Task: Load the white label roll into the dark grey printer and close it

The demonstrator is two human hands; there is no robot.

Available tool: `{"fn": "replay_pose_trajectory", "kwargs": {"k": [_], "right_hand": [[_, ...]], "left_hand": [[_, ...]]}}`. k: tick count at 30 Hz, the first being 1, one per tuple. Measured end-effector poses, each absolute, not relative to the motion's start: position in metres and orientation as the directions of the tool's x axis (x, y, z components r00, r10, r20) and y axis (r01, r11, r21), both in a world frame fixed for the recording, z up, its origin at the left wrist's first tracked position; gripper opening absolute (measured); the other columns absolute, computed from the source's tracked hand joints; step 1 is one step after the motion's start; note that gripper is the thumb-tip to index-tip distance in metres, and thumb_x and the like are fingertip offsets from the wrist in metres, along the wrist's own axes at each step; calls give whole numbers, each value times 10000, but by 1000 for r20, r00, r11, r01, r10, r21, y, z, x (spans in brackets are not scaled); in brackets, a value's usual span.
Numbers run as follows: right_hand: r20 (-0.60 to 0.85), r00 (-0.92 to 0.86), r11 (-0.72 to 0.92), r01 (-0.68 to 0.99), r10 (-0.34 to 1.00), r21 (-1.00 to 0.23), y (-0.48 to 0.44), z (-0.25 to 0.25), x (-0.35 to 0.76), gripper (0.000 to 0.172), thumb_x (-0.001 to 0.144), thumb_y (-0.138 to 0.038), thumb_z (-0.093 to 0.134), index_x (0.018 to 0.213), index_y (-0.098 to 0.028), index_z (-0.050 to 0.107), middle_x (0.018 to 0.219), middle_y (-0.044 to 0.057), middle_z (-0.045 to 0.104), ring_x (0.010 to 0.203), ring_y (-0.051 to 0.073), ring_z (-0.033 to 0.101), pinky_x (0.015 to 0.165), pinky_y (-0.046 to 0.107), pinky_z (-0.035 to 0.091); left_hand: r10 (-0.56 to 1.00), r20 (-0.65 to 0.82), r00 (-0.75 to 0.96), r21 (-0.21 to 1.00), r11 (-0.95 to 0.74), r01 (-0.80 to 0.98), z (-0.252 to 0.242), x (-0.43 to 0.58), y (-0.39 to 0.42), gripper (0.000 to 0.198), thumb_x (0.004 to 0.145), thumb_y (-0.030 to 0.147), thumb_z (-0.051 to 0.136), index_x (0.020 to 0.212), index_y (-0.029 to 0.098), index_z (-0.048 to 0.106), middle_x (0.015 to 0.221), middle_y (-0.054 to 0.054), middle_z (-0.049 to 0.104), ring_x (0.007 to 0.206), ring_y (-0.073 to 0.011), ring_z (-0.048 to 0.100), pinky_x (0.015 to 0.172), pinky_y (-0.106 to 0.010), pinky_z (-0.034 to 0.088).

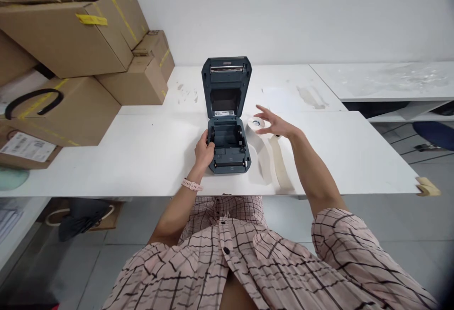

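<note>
A dark grey label printer [230, 153] stands on the white table with its lid [227, 83] tipped up and back. Its inside shows a roller near the front and a bay that holds no roll. My left hand [205, 151] grips the printer's left side, the thumb over the rim. To the right of the printer a white label roll [256, 124] lies on its side, a strip trailing toward the table's front edge. My right hand [275, 123] is at the roll with thumb and fingers spread; whether it touches the roll I cannot tell. Beside it lies a beige strip [281, 163].
Cardboard boxes [67, 36] are stacked at the left of the white table [152, 159], a black curved strap [33, 99] on one. Clear plastic [407, 77] lies on the surface at the far right. A blue seat [434, 133] is beyond the right edge.
</note>
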State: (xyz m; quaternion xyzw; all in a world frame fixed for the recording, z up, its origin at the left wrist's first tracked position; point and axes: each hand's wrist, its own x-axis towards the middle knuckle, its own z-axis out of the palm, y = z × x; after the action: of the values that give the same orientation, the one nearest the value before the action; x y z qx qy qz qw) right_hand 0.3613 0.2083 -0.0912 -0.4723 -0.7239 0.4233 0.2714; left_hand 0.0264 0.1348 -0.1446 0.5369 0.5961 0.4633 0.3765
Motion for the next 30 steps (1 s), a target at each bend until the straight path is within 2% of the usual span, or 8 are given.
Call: {"fn": "replay_pose_trajectory", "kwargs": {"k": [3,6,10,13,18,21,24,30], "right_hand": [[57,-310,158,313,949,-937,193,-91,402,845,811,-381,761,1581,-354,414,1651,104,472,1546,327,421,1215,591,407],[-16,-196,48,316,980,-948,174,-104,435,592,826,-424,743,1399,-338,623,1568,114,576,1475,332,522,1142,572,486],[-145,-300,-12,404,943,-915,156,-126,431,500,773,-448,796,1237,-274,726,1423,116,691,1042,263,730,860,439,614],[-108,-349,22,348,931,-937,150,-122,412,440,739,-472,822,1088,-214,749,1164,93,786,664,143,608,667,352,563],[56,-487,201,250,872,-947,147,-59,363,537,722,-542,883,1145,-242,742,1052,69,775,843,194,672,771,348,534],[111,-642,437,375,759,-818,155,-21,308,531,759,-525,872,1192,-240,753,1018,48,740,881,201,631,781,334,477],[11,-743,581,513,669,-632,173,-13,250,437,807,-459,824,1156,-202,766,869,30,704,753,179,576,685,308,411],[-227,-719,648,692,657,-318,197,-43,200,381,808,-301,777,1169,-181,761,1021,94,782,889,257,689,724,318,466]], "left_hand": [[991,6,-137,953,36,301,-144,27,135,700,842,159,554,1535,251,516,1568,-67,584,1437,-262,556,1242,-447,404],[989,-1,-148,949,47,311,-140,28,134,705,831,150,555,1529,246,525,1552,-61,601,1424,-263,567,1240,-442,405],[989,-8,-146,945,55,322,-136,28,132,703,829,150,560,1526,237,534,1523,-68,627,1420,-275,569,1229,-432,416],[989,-13,-147,944,60,325,-135,28,131,708,838,157,558,1541,229,518,1525,-80,624,1419,-282,570,1223,-439,422],[988,-8,-151,955,53,293,-140,29,133,712,842,149,557,1546,237,510,1554,-90,595,1429,-275,562,1234,-457,413],[986,6,-167,957,43,288,-142,30,134,713,824,140,568,1527,253,530,1535,-66,617,1421,-275,572,1235,-457,414],[984,12,-176,958,39,285,-140,32,133,687,824,144,570,1504,239,555,1524,-65,629,1421,-285,576,1235,-456,412],[986,-3,-169,967,46,251,-136,35,130,658,855,157,550,1510,224,540,1534,-77,619,1413,-268,587,1221,-433,421]]}}
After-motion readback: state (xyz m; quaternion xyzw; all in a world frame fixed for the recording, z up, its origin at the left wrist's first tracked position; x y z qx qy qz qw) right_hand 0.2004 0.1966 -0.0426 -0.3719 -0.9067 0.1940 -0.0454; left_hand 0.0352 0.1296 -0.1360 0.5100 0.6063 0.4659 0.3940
